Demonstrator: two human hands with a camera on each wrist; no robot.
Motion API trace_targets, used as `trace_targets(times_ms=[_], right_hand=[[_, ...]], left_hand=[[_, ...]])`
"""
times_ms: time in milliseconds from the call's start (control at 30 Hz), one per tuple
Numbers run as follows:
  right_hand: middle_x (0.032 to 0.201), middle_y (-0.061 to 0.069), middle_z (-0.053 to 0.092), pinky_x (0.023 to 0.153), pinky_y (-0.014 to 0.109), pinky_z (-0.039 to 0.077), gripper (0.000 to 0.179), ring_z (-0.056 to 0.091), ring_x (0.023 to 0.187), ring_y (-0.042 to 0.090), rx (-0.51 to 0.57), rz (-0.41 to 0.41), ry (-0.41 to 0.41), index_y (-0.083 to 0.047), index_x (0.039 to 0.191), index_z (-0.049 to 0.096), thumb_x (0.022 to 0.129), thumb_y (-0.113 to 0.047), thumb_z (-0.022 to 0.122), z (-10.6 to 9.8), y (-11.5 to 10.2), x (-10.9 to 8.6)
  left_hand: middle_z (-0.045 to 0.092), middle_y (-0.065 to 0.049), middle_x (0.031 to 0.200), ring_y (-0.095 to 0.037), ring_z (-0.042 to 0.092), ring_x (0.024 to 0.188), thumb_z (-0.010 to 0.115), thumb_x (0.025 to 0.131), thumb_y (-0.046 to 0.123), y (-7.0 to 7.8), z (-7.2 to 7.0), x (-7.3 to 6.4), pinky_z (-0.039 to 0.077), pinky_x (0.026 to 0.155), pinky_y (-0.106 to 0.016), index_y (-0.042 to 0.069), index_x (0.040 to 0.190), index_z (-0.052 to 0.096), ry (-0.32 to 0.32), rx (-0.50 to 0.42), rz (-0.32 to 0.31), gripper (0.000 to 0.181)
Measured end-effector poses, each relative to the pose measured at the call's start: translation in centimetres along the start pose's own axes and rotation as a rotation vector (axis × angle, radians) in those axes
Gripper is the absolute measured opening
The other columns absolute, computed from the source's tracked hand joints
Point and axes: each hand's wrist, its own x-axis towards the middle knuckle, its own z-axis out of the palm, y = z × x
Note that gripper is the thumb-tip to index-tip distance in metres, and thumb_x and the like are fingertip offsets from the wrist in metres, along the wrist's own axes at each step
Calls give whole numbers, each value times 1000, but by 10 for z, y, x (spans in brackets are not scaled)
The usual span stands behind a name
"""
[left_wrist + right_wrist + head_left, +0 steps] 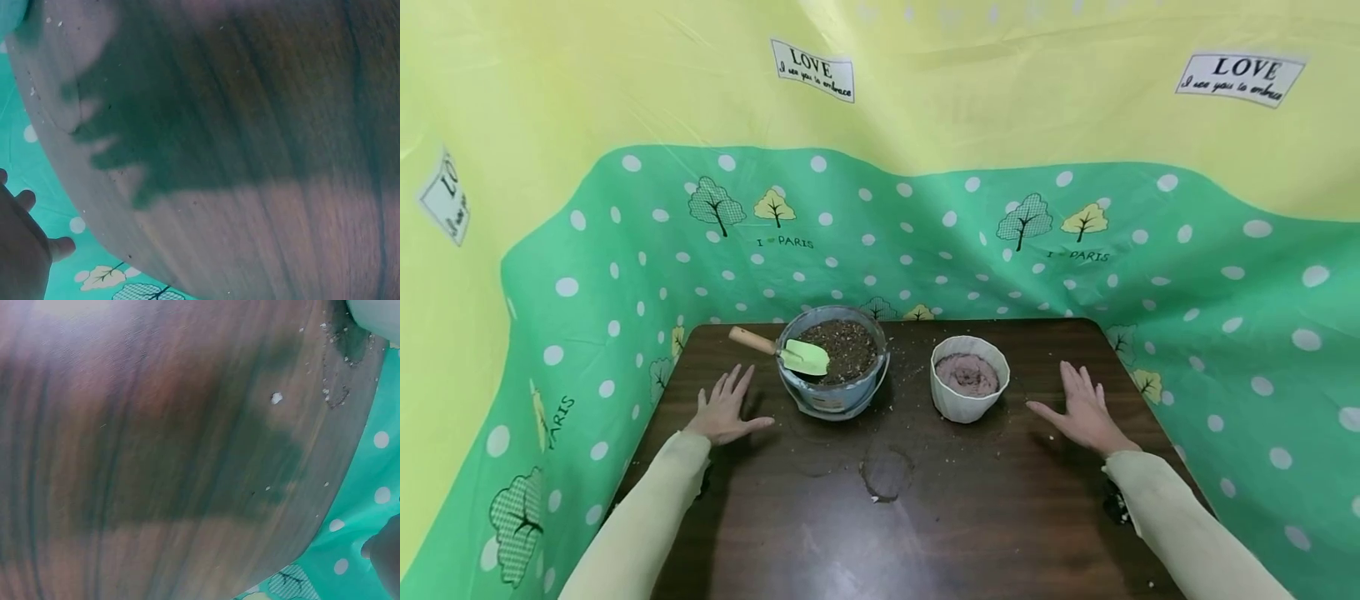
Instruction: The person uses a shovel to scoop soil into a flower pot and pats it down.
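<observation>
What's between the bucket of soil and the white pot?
The head view shows only table with scattered crumbs between the bucket and pot.

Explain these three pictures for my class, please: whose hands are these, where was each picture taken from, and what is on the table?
There is no machine, just a person's left hand and right hand. The wide picture comes from a camera on the head; the other two, from each wrist, show mostly table. On it stand a bucket of dark soil, with a small shovel resting on top, and a white pot with pinkish material inside. Neither hand holds anything.
</observation>
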Motion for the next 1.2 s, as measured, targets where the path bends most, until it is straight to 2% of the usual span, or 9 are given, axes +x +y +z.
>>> trace_targets(times_ms=[133,267,400,533,633,800,900,1067,1200], right_hand=[[158,35,2,107,72,-2,111,-5,143,53,49,-4,-27,6,155,-4,92,-56,63,1,-9,10],[158,34,0,108,70,10,115,1,143,53,133,11,-72,2,156,-8,90,-56,67,1,-26,24],[158,34,0,107,67,22,120,8,143,53,226,0,-104,-1,157,-8,86,-52,74,6,-48,43],[159,33,-2,108,66,22,125,7,143,52,290,-30,-122,-1,157,-8,82,-46,80,13,-67,58],[159,32,-4,108,66,22,126,6,143,52,321,-40,-152,1,156,-9,80,-43,82,18,-76,64],[158,34,-6,109,66,21,127,5,143,53,335,-51,-188,5,155,-8,80,-40,84,27,-82,66],[157,35,-5,108,66,22,127,6,142,54,334,-75,-180,7,154,-6,79,-40,84,30,-84,65],[157,35,-6,108,67,23,129,7,142,54,342,-81,-195,7,154,-7,77,-38,86,31,-81,63],[156,35,-6,107,67,24,133,8,141,55,354,-84,-201,6,154,-8,73,-37,89,29,-80,63]], left_hand=[[11,-25,160,-55,22,138,65,80,71,0,-11,-2,15,97,-81,21,161,-1,32,-12,-5,115],[18,-30,156,-55,32,133,61,81,75,4,-30,-1,24,95,-80,17,160,-4,45,-50,-32,117],[18,-30,156,-50,32,136,59,84,74,9,-55,1,31,99,-71,17,159,-12,39,-193,-72,118],[35,-28,148,-41,52,118,66,88,60,17,-80,6,44,93,-59,18,158,-13,62,-366,-71,114],[51,-25,131,-33,62,95,69,90,52,27,-93,10,49,86,-51,17,160,-8,82,-452,-57,109],[59,-24,119,-39,66,89,69,93,41,39,-104,19,56,73,-40,14,160,7,71,-618,-44,96],[60,-23,114,-41,67,87,70,94,36,42,-106,24,57,68,-37,9,156,25,89,-663,-35,82],[63,-20,107,-37,68,84,73,92,33,46,-105,32,58,73,-45,0,127,55,92,-711,-32,51],[67,-25,99,-34,70,77,77,89,31,59,-109,37,58,68,-46,1,106,58,48,-759,-73,40]])
